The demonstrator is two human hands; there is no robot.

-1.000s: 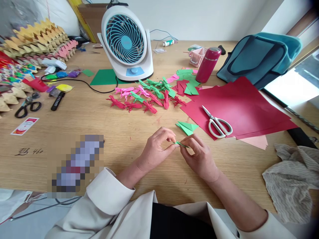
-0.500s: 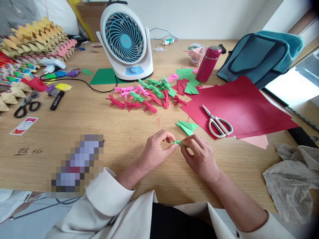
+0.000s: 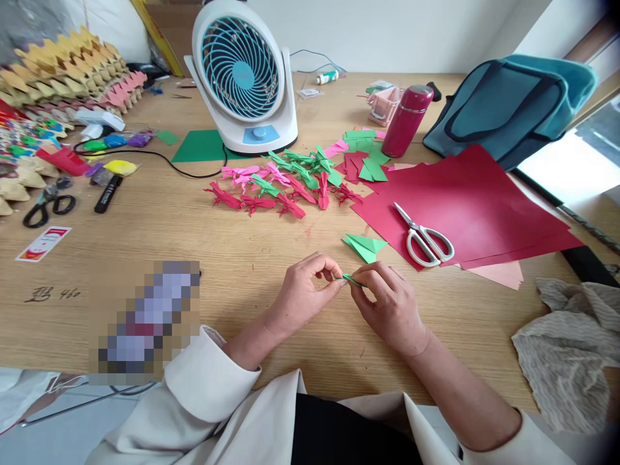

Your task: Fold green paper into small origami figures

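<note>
Between my two hands is a small, narrow folded green paper piece [image 3: 351,279], partly covered by fingertips. My left hand [image 3: 305,292] pinches its left end between thumb and forefinger. My right hand [image 3: 390,307] pinches the right end. Just beyond my fingers lies a larger folded green paper [image 3: 364,247]. Farther back sits a group of folded paper figures, with red ones [image 3: 290,205], pink ones [image 3: 242,174] and green ones [image 3: 303,169]. White-handled scissors [image 3: 429,245] rest on large red sheets [image 3: 479,206] to the right.
A white fan [image 3: 242,77] stands at the back, with a red bottle [image 3: 407,121] and a teal bag [image 3: 504,106] to its right. At the left are black scissors [image 3: 48,205], a marker [image 3: 107,194] and a blurred-out object [image 3: 150,316]. A cloth [image 3: 566,355] lies at the right edge.
The camera view has shifted slightly. Both hands keep almost the same pose, and the green piece between them is turned a little and shows less.
</note>
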